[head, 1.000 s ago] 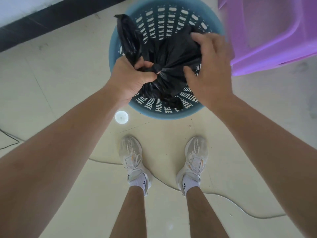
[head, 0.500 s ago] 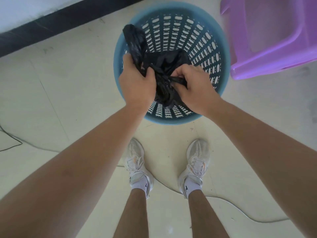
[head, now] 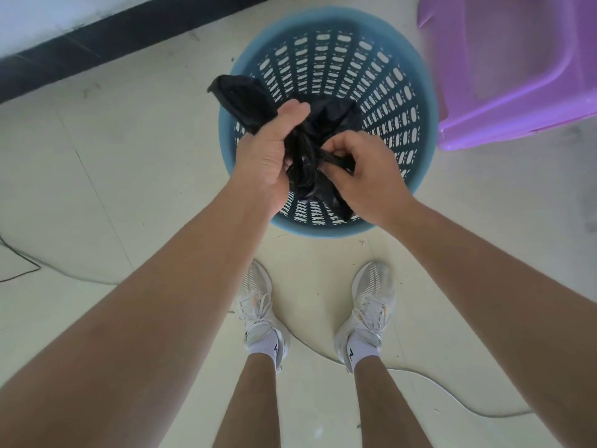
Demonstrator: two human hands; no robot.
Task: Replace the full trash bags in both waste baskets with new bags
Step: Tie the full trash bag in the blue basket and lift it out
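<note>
One blue waste basket [head: 416, 101], upper centre of frame. One black trash bag [head: 310, 163], bunched over the basket. Two hands on the bag: left hand [head: 268, 156] and right hand [head: 365, 176], both closed on it. One purple plastic stool [head: 517, 76], upper right. Two white sneakers: one [head: 258, 308] lower centre-left, one [head: 371, 305] lower centre-right. Two white socks. Two thin cables on the floor [head: 80, 156]: one dark [head: 19, 263] at left edge, one light [head: 452, 402] at lower right.
</note>
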